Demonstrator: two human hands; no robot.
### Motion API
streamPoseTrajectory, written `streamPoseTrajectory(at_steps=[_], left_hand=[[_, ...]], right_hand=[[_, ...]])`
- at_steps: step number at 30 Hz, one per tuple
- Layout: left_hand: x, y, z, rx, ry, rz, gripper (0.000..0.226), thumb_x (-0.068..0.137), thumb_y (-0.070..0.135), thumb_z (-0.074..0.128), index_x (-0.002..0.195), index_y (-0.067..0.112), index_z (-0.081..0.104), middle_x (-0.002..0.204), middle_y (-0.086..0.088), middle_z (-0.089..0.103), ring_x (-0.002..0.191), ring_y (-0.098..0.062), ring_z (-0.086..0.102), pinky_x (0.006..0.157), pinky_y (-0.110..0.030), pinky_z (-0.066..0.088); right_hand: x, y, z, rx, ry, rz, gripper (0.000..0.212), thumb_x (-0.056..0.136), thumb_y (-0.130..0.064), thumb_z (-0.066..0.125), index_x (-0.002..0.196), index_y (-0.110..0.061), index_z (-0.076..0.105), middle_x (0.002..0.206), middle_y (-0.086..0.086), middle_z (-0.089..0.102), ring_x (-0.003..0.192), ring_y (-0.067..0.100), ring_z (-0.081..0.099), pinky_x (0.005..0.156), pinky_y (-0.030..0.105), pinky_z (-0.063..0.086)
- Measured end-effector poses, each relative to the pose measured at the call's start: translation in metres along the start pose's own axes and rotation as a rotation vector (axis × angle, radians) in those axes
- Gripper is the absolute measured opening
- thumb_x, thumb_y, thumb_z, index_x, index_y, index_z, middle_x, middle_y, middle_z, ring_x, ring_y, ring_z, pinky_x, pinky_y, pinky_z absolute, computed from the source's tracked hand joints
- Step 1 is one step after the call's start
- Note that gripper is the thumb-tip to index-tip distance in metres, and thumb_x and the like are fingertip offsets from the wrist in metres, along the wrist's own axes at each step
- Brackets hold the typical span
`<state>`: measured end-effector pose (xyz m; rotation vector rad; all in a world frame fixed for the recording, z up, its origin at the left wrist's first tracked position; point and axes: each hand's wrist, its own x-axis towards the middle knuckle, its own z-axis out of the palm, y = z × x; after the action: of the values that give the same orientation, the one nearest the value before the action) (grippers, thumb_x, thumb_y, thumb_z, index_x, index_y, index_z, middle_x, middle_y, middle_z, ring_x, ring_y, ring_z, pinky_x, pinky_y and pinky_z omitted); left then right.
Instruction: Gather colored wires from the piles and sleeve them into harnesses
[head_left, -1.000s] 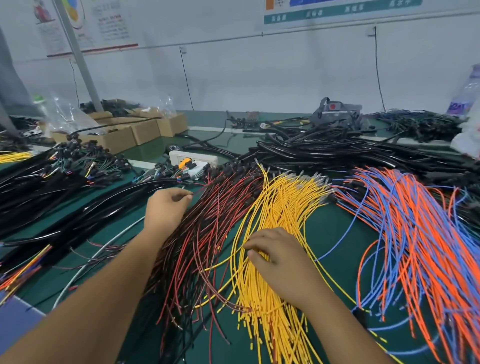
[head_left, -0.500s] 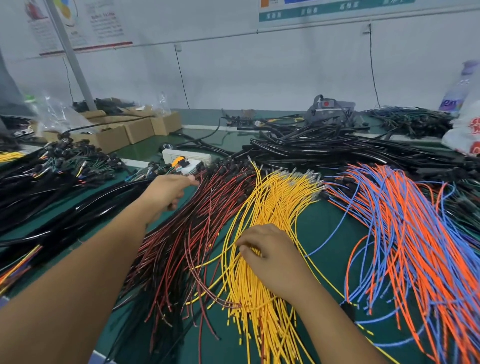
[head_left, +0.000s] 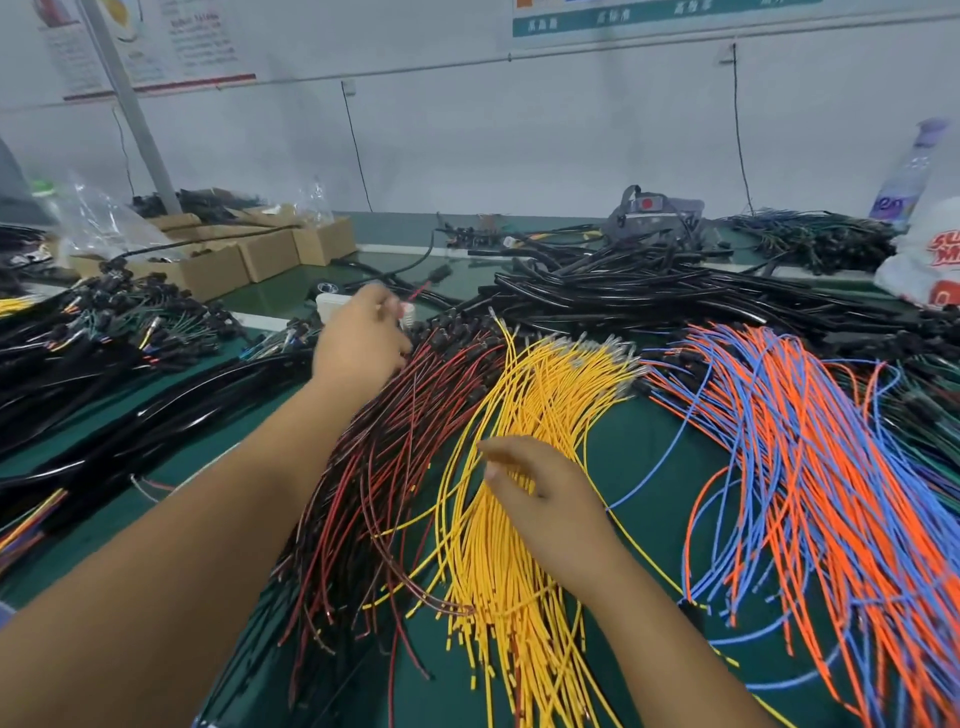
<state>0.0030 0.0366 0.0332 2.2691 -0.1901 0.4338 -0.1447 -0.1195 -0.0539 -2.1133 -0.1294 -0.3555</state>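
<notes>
Head view: the left hand (head_left: 358, 348) reaches to the far end of the red and black wires (head_left: 384, 467), blurred, its grip unreadable; the right hand (head_left: 545, 493) rests with loose fingers on the yellow wires (head_left: 519, 571), orange and blue wires (head_left: 810, 467) fanned rightward on the green worktop (head_left: 639, 447)
</notes>
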Motion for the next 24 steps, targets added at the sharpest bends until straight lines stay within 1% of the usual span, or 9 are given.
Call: streamPoseTrajectory(at_steps=[3, 5, 7, 10, 13, 14, 16, 20, 24], left_hand=[[-0.024, 0.054, 0.018, -0.395, -0.313, -0.15, 0.02, 0.1, 0.017, 0.042, 0.096, 0.016, 0.061, 0.057, 0.003, 0.046, 0.042, -0.009, 0.034, 0.041, -0.022, 0.027], [-0.045, 0.083, 0.029, -0.824, -0.526, -0.282, 0.017, 0.099, 0.013, 0.043, 0.1, 0.012, 0.06, 0.051, 0.007, 0.039, 0.038, -0.004, 0.028, 0.036, -0.015, 0.022], [-0.063, 0.101, 0.042, -1.163, -0.722, -0.411, 0.019, 0.102, 0.013, 0.039, 0.097, 0.014, 0.058, 0.053, 0.006, 0.041, 0.038, -0.003, 0.031, 0.035, -0.012, 0.025], [-0.079, 0.11, 0.067, -1.261, -0.86, -0.459, 0.02, 0.104, 0.019, 0.036, 0.096, 0.023, 0.054, 0.05, 0.006, 0.038, 0.036, -0.002, 0.026, 0.032, -0.011, 0.021], [-0.081, 0.099, 0.09, -0.795, -0.668, -0.195, 0.019, 0.103, 0.023, 0.037, 0.107, 0.018, 0.055, 0.063, -0.012, 0.053, 0.044, -0.027, 0.045, 0.044, -0.023, 0.038], [-0.081, 0.091, 0.098, -0.524, -0.553, -0.051, 0.02, 0.102, 0.024, 0.039, 0.106, 0.018, 0.057, 0.085, -0.02, 0.063, 0.067, -0.038, 0.058, 0.058, -0.031, 0.045], [-0.085, 0.072, 0.114, -0.213, -0.429, 0.125, 0.021, 0.1, 0.026, 0.042, 0.103, 0.018, 0.062, 0.114, -0.01, 0.065, 0.099, -0.033, 0.058, 0.075, -0.03, 0.04], [-0.089, 0.059, 0.133, -0.459, -0.301, 0.04, 0.024, 0.098, 0.023, 0.042, 0.087, 0.025, 0.063, 0.066, 0.012, 0.052, 0.062, -0.014, 0.047, 0.056, -0.028, 0.032], [-0.071, 0.045, 0.12, -1.131, -0.242, -0.38, 0.018, 0.098, 0.014, 0.045, 0.095, 0.015, 0.064, 0.043, 0.01, 0.032, 0.035, -0.005, 0.024, 0.034, -0.019, 0.021]], right_hand=[[0.002, 0.001, -0.004, 0.286, 0.233, 0.097, 0.021, 0.098, -0.022, 0.053, 0.114, -0.028, 0.065, 0.109, -0.018, 0.063, 0.1, -0.011, 0.054, 0.08, 0.004, 0.04], [0.003, -0.001, -0.007, 0.225, 0.357, 0.076, 0.018, 0.097, -0.015, 0.053, 0.106, -0.021, 0.068, 0.103, -0.012, 0.064, 0.095, -0.006, 0.056, 0.077, 0.004, 0.04], [0.003, -0.002, -0.01, 0.067, 0.45, 0.016, 0.02, 0.095, -0.01, 0.054, 0.086, -0.026, 0.063, 0.087, -0.011, 0.059, 0.083, 0.0, 0.054, 0.069, 0.01, 0.038], [0.003, 0.005, -0.021, -0.131, 0.502, 0.024, 0.012, 0.089, -0.009, 0.058, 0.081, -0.018, 0.06, 0.082, -0.001, 0.055, 0.078, 0.014, 0.051, 0.065, 0.031, 0.039], [0.003, 0.014, -0.039, -0.499, 0.254, 0.228, 0.018, 0.085, -0.026, 0.061, 0.098, -0.014, 0.066, 0.094, 0.007, 0.06, 0.094, 0.029, 0.055, 0.078, 0.041, 0.047], [0.003, 0.016, -0.044, -0.587, 0.177, 0.277, 0.022, 0.085, -0.031, 0.062, 0.099, -0.015, 0.066, 0.096, 0.007, 0.062, 0.096, 0.031, 0.056, 0.08, 0.041, 0.048], [0.002, 0.015, -0.049, -0.595, 0.122, 0.307, 0.019, 0.082, -0.028, 0.062, 0.095, -0.015, 0.064, 0.095, 0.008, 0.065, 0.095, 0.033, 0.056, 0.08, 0.042, 0.049], [0.005, 0.019, -0.052, -0.533, 0.149, 0.298, 0.012, 0.083, -0.017, 0.055, 0.091, -0.014, 0.063, 0.09, 0.009, 0.067, 0.091, 0.035, 0.056, 0.078, 0.043, 0.049], [0.006, 0.026, -0.048, -0.542, 0.223, 0.26, 0.011, 0.089, -0.021, 0.054, 0.085, -0.015, 0.062, 0.083, 0.004, 0.064, 0.083, 0.028, 0.058, 0.074, 0.04, 0.049]])
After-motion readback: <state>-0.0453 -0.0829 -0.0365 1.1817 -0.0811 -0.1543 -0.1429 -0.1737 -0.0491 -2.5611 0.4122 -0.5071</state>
